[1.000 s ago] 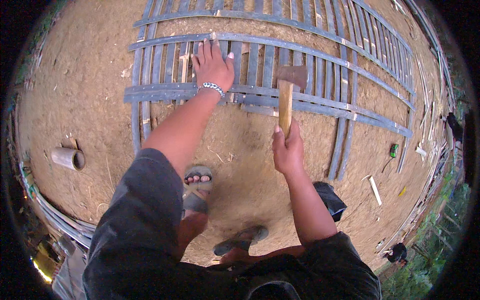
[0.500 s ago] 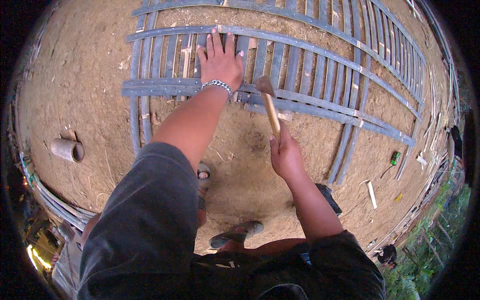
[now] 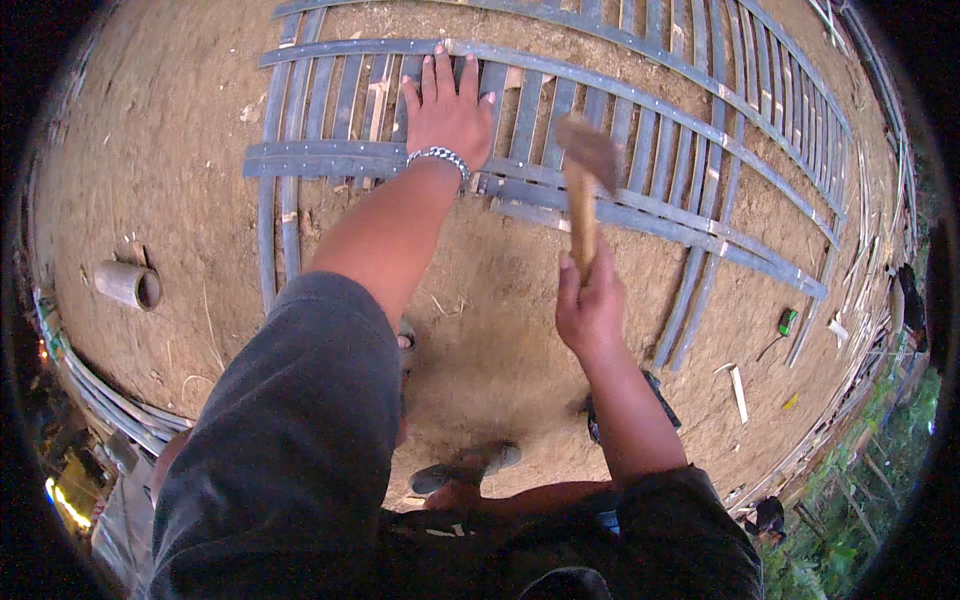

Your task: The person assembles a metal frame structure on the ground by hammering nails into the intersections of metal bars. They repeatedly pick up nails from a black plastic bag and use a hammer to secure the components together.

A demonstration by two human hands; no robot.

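My left hand (image 3: 447, 118) lies flat on the dark slats of a bamboo-like lattice panel (image 3: 340, 158), its fingers spread toward the middle rail. A chain bracelet circles that wrist. In my right hand (image 3: 590, 305) is a hammer (image 3: 583, 215), gripped by its wooden handle. Its metal head (image 3: 590, 150), slightly blurred, is up over the slats to the right of my left hand. The panel has long grey-blue rails crossed by many short slats and lies on bare earth. Whatever is under my left palm is hidden.
A short hollow tube (image 3: 130, 285) lies on the dirt at left. To the right are a green tape measure (image 3: 787, 321), a pale offcut strip (image 3: 738, 392) and a black bag-like object (image 3: 655, 398) behind my right forearm. Long poles (image 3: 110, 405) curve along the left edge.
The hammer has risen from near the front rail and moved right, its handle now more upright. My left hand stays pressed on the slats.
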